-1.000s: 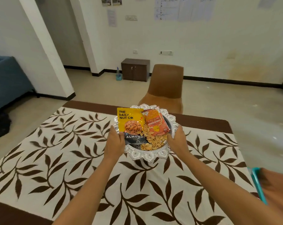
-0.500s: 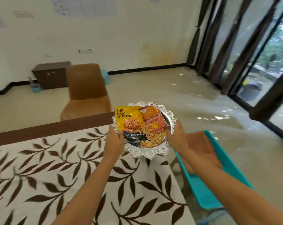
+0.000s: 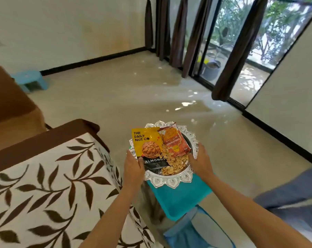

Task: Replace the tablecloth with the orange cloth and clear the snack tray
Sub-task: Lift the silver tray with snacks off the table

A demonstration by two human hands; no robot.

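**Snack tray (image 3: pixel 169 183) swung clear of the surface (image 3: pixel 44 138)**

Half a second ago the silver tray hung over the corner of the leaf-print tablecloth (image 3: pixel 44 185). It is now past the surface edge, above a teal plastic seat (image 3: pixel 180 199); whether it touches the seat I cannot tell. The left grip (image 3: pixel 133 167) clasps the tray's left rim, thumb on the yellow almond packet (image 3: pixel 146 142). The right grip (image 3: pixel 200 161) clasps the right rim, thumb over the edge. An orange packet (image 3: pixel 174 140) and loose seeds (image 3: pixel 173 163) lie in the tray. The tablecloth is spread on the surface.
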